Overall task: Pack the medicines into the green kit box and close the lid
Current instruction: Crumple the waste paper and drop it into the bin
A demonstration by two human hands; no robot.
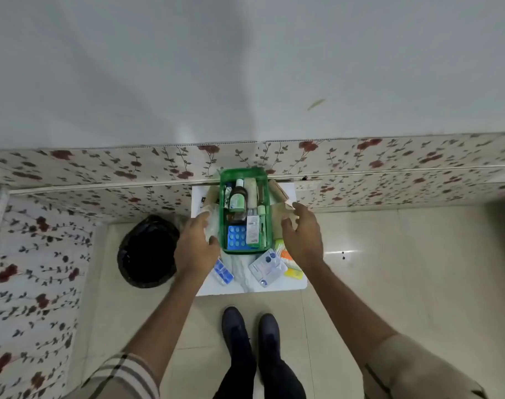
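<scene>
The green kit box (223, 226) stands open on a small white table (245, 286), holding bottles (237, 200), a blue blister pack (236, 237) and a white carton (252, 229). On the table in front of the box lie a blue strip (223, 272), a white blister sheet (267, 267) and a yellow and orange pack (288, 262). My left hand (195, 244) hovers at the box's left side, fingers apart, over a clear plastic piece (212, 216). My right hand (303, 234) hovers at the box's right side, fingers spread, holding nothing.
A black bin bag (147, 250) sits on the floor left of the table. A cardboard carton (277, 194) lies behind the box on the right. Floral-patterned wall panels (101, 174) run behind and to the left. My shoes (251, 326) stand on the tiled floor before the table.
</scene>
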